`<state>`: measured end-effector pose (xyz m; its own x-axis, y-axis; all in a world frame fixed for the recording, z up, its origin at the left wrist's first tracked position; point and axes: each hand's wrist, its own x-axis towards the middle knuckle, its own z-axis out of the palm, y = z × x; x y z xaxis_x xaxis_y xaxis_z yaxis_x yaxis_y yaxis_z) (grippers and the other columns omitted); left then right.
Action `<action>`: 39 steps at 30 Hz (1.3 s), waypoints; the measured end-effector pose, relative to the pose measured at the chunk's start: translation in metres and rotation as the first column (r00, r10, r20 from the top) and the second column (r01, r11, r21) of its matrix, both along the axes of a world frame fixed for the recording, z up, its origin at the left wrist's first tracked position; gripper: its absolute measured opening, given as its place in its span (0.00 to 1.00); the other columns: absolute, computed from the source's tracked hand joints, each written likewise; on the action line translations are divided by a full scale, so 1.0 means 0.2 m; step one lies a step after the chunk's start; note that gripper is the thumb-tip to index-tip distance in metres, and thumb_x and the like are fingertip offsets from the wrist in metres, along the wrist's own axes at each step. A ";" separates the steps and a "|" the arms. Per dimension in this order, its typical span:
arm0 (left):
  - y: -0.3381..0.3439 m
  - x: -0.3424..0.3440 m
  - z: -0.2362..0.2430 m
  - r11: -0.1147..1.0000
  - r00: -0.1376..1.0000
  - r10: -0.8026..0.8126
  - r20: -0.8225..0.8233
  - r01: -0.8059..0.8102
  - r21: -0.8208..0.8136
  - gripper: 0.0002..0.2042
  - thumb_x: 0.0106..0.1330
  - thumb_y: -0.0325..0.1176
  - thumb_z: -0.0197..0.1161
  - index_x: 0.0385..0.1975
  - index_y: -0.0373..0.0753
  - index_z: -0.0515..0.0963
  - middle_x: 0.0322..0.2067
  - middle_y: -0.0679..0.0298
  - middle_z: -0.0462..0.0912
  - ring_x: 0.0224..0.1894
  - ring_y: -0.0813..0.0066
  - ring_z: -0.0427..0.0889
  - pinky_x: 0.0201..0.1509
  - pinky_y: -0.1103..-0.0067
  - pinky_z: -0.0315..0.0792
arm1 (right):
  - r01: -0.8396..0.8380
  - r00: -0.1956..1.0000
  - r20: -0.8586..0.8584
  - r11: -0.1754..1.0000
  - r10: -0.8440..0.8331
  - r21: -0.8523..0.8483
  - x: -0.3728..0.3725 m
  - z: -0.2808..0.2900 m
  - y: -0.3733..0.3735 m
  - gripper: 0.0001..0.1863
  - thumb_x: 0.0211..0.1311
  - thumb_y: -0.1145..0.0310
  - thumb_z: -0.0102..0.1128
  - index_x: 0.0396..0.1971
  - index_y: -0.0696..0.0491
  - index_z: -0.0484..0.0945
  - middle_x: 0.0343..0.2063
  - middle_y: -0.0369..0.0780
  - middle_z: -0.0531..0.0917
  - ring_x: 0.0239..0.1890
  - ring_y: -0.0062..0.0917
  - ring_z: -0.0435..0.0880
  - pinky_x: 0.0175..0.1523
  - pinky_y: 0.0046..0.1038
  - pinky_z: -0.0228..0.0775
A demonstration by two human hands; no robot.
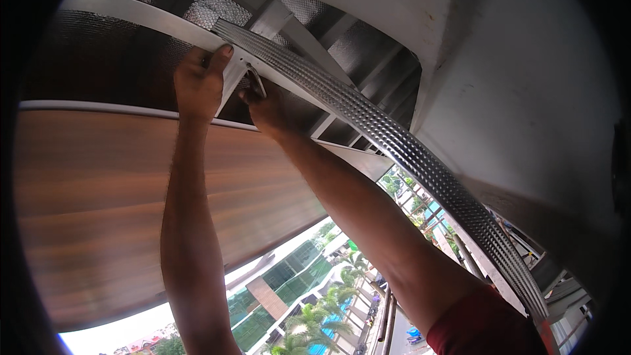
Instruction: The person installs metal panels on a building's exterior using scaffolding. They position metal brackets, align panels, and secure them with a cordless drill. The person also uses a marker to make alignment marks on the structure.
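Observation:
Overhead, my left hand (200, 82) grips a pale metal frame member (118, 6) near its junction with a crosspiece, thumb pressed on its face. Just to the right, my right hand (266, 108) is closed on a metal hand tool (256, 79), whose end meets the member below some small holes; its exact type is unclear. A long dimpled silver strip (368, 118) lies along the frame above both hands and runs down to the lower right.
Bubbled foil (217, 6) backs the ceiling frame. A wood-look panel (98, 204) spans the left, a grey wall (513, 79) the right. Below, a glass building (296, 269), palm trees (315, 322), a street (414, 315) and poles (388, 309) show from high up.

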<state>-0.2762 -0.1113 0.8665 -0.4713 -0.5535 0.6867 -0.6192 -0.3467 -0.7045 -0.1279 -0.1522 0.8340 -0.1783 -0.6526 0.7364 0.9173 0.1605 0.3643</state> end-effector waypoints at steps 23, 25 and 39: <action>0.03 0.00 0.00 0.998 0.996 0.060 -0.071 -0.062 -0.030 0.09 0.69 0.29 0.57 0.41 0.30 0.79 0.33 0.65 0.81 0.37 0.82 0.75 0.44 0.83 0.69 | -0.132 0.916 0.401 0.958 0.020 0.253 -0.03 0.20 0.12 0.20 0.50 0.79 0.59 0.47 0.62 0.73 0.41 0.47 0.80 0.46 0.34 0.79 0.52 0.32 0.70; 0.01 0.00 -0.03 0.999 0.999 0.030 -0.043 -0.031 -0.026 0.10 0.67 0.31 0.59 0.40 0.30 0.79 0.31 0.64 0.82 0.35 0.81 0.75 0.42 0.82 0.69 | -0.118 0.946 0.323 0.923 -0.007 0.367 -0.01 0.26 0.13 0.23 0.49 0.79 0.58 0.49 0.62 0.72 0.42 0.47 0.79 0.47 0.35 0.78 0.52 0.32 0.69; -0.01 0.01 -0.01 0.998 0.988 -0.034 -0.148 0.040 0.039 0.13 0.65 0.36 0.62 0.38 0.31 0.81 0.29 0.62 0.83 0.31 0.80 0.77 0.36 0.81 0.71 | -0.093 0.967 0.255 0.908 -0.016 0.409 -0.03 0.16 0.07 0.14 0.53 0.75 0.62 0.41 0.61 0.78 0.34 0.50 0.84 0.40 0.41 0.84 0.46 0.36 0.73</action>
<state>-0.2748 -0.1134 0.8637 -0.3869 -0.5674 0.7269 -0.7293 -0.2941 -0.6177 -0.1334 -0.1377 0.8657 -0.2872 -0.8983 0.3325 0.7850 -0.0217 0.6192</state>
